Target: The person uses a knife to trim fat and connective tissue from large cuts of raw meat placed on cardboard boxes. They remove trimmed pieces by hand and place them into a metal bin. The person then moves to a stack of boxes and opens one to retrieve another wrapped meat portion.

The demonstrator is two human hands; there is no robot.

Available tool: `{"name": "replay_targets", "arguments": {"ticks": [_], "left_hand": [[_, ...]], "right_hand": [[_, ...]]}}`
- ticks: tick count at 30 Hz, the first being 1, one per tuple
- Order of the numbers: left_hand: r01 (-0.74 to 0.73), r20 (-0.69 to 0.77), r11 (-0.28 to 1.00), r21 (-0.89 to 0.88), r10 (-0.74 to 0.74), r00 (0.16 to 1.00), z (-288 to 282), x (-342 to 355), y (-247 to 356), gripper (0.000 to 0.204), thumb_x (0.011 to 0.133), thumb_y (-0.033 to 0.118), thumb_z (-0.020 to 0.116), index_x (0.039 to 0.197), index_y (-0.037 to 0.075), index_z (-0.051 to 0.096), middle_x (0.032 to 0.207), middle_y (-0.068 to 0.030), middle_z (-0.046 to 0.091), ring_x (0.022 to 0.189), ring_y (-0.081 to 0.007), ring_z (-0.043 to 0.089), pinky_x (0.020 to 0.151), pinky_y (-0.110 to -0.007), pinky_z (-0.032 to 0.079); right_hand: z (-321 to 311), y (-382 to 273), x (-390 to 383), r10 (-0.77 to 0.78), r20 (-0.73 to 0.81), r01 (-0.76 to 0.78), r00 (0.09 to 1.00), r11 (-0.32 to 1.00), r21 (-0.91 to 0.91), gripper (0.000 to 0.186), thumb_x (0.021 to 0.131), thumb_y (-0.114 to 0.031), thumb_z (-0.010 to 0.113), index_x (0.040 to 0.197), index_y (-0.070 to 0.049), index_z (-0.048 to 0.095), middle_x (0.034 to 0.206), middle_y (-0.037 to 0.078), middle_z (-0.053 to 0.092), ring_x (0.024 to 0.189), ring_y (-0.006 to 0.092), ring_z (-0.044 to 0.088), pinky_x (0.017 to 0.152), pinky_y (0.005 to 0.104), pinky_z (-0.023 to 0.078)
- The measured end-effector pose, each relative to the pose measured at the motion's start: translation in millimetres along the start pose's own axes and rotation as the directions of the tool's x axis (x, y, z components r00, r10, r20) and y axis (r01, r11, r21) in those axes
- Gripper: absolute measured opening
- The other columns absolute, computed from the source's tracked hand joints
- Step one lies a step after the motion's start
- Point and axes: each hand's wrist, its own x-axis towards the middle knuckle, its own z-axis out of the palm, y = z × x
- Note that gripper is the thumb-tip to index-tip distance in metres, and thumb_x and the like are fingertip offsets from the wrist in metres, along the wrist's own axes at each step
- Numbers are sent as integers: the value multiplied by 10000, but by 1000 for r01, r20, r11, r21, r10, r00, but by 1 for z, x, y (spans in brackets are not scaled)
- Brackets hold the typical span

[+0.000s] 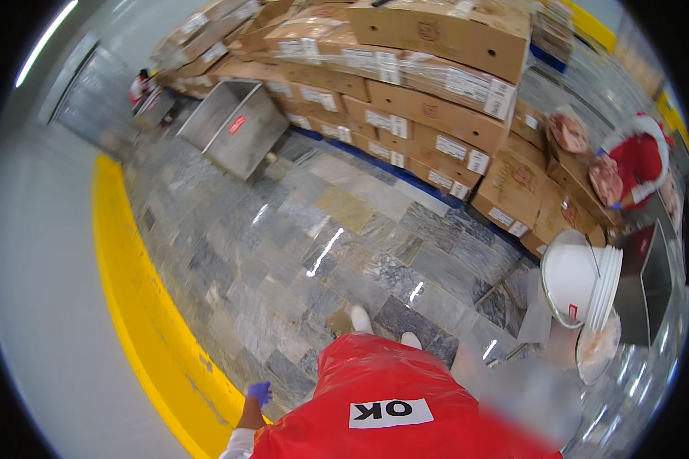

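Note:
My left hand point(259, 393), in a purple-blue glove, hangs low beside my red apron point(360, 367), near the yellow kerb along the wall. Its fingers are loosely bent and slightly apart, and nothing shows in them. My right hand does not show; a grey blurred patch covers the area at the apron's right side. My white boots point(361, 320) stand on the wet tiled floor.
Ahead, cardboard boxes point(436, 111) are stacked on blue pallets. A steel bin point(241, 126) stands left of them. White tubs point(578, 279) stand at the right. Beyond them a red-clad person point(639, 164) handles meat point(606, 182). A yellow kerb point(142, 306) runs along the left wall.

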Motion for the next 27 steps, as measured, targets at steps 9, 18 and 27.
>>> {"name": "replay_targets", "arguments": {"ticks": [9, 18, 27], "left_hand": [[-361, 185, 819, 447, 310, 933, -93, 71, 264, 324, 1007, 438, 567, 1008, 117, 615, 870, -102, 676, 648, -209, 625, 516, -369, 461], [-806, 155, 575, 142, 791, 592, -95, 39, 712, 316, 1016, 366, 592, 1060, 57, 643, 928, -60, 692, 693, -140, 625, 543, -271, 437], [-853, 342, 211, 478, 850, 402, -102, 40, 887, 360, 1007, 345, 586, 850, 33, 676, 747, -40, 625, 692, -116, 543, 631, -326, 453]], "right_hand": [[190, -167, -196, 184, -242, -214, 953, 971, -108, 945, 954, -761, 319, 1096, 90, 704, 1072, 334, 688, 1059, 473, 668, 909, 549, 507], [358, -273, -252, -205, -193, 179, 959, 973, -147, 616, 846, -440, 673, 1201, 56, 581, 1118, 302, 674, 1071, 451, 660, 921, 528, 520], [422, -494, -194, -172, -169, 224, 971, 904, 366, 296, 828, -69, 653, 1069, 33, 515, 718, 140, 595, 550, 239, 614, 466, 400, 486]]}}
